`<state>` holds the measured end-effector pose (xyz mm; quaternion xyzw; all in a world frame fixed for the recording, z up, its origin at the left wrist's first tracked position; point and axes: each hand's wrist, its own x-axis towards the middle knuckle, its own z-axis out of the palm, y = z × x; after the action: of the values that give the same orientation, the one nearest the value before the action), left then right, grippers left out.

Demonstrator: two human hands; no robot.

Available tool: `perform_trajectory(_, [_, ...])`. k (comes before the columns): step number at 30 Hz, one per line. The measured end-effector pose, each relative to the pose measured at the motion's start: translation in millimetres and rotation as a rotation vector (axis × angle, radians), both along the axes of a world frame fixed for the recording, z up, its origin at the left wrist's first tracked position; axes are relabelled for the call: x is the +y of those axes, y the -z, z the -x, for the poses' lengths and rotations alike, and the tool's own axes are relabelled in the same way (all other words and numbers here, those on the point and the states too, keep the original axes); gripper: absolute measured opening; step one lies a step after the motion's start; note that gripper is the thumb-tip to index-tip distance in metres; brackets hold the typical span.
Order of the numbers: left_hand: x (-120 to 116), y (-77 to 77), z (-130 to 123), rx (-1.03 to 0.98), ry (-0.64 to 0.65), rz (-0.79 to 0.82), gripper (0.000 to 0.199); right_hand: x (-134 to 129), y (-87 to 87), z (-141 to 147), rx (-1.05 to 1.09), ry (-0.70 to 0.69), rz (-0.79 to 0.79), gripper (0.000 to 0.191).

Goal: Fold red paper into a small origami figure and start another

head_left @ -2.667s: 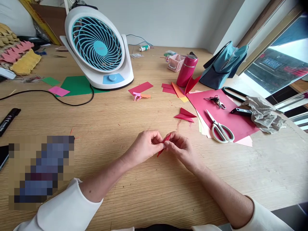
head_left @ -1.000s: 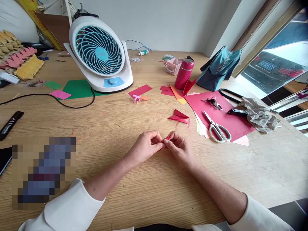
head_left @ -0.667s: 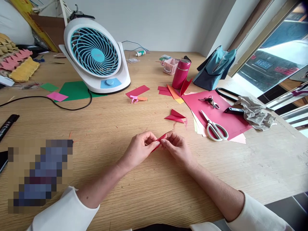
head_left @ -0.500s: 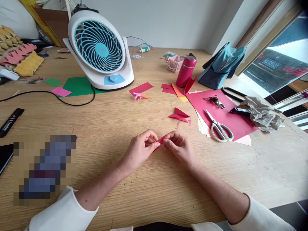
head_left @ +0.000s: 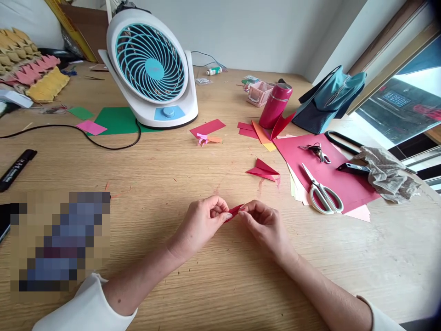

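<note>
A small folded strip of red paper [head_left: 234,212] is pinched between my two hands, just above the wooden table. My left hand [head_left: 206,219] grips its left end with thumb and fingers. At the other end, the thumb and fingertips of my right hand [head_left: 263,220] close on the paper. My fingers cover part of its folds. Beyond the hands lies a folded red paper piece [head_left: 263,170], pointed like a small plane. Farther back a flat red paper rectangle [head_left: 208,128] rests beside a small pink and orange paper piece [head_left: 206,139].
White-handled scissors [head_left: 324,193] and keys [head_left: 319,151] lie on a red sheet [head_left: 358,188] at the right. A pink bottle [head_left: 275,105] and teal bag [head_left: 329,101] stand behind. A white fan [head_left: 155,69] stands at the back left, its black cable [head_left: 117,148] crossing leftward. A black marker [head_left: 17,170] lies far left.
The view has tilted and shifted slightly, so the table's things sit a little differently in the picture. Both hands keep their pinch on the red paper, with the right hand's fingertips slightly shifted.
</note>
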<state>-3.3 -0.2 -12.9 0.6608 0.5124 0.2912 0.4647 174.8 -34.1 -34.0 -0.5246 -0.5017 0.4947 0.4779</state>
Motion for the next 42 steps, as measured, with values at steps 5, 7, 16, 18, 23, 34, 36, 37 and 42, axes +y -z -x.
perform_trajectory(5, [-7, 4.7, 3, 0.154, 0.099, -0.082, 0.011, -4, -8.9, -4, -0.408, -0.161, -0.048, 0.01])
perform_trajectory(7, [-9, 5.2, 4, 0.222, 0.149, -0.161, 0.013, -5, -12.7, -4, -0.555, -0.197, -0.112, 0.009])
perform_trajectory(16, [-12, 9.8, 6, 0.295, 0.293, -0.441, 0.014, -5, -12.1, -6, -0.742, -0.254, -0.172, 0.013])
perform_trajectory(18, [-14, 14.2, 8, 0.266, 0.307, -0.495, 0.013, -3, -12.9, -7, -0.745, -0.268, -0.15, 0.012])
perform_trajectory(23, [-19, 16.2, 18, 0.344, 0.348, -0.699, 0.016, 0, -15.7, -6, -0.775, -0.288, -0.099, 0.012])
perform_trajectory(34, [-24, 16.4, 32, 0.527, 0.478, -1.023, 0.023, 2, -15.3, -3, -0.852, -0.281, -0.096, 0.008])
perform_trajectory(36, [-25, 17.7, 32, 0.548, 0.482, -1.049, 0.024, 2, -16.7, -2, -0.875, -0.278, -0.093, 0.007])
perform_trajectory(37, [-25, 17.9, 32, 0.548, 0.481, -1.057, 0.024, 2, -17.4, -2, -0.886, -0.277, -0.092, 0.006])
perform_trajectory(42, [-24, 14.7, 30, 0.509, 0.477, -1.079, 0.019, 2, -18.9, -1, -0.911, -0.284, -0.064, 0.005])
